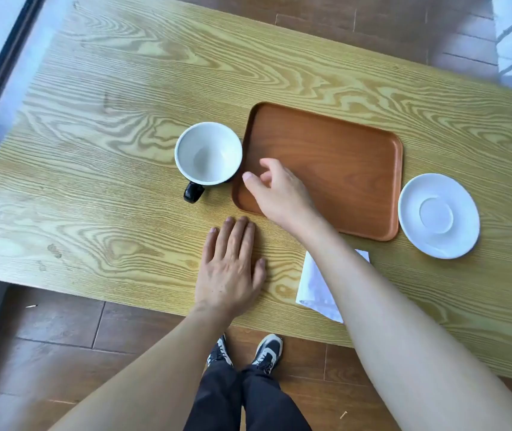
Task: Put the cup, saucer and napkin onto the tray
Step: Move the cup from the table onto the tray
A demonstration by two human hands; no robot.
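A brown wooden tray (341, 163) lies on the table with nothing on it. Just left of it stands the cup (208, 154), white inside with a black handle pointing toward me. The white saucer (438, 216) sits right of the tray, on the table. A white napkin (313, 284) lies near the front edge, partly hidden under my right forearm. My right hand (279, 191) hovers over the tray's near-left corner, fingers apart and empty, its thumb close to the cup. My left hand (230, 269) rests flat on the table, palm down.
The light wooden table (99, 144) stretches far to the left and back. Its front edge runs just above my feet, with brown floorboards below. A dark window frame stands at the far left.
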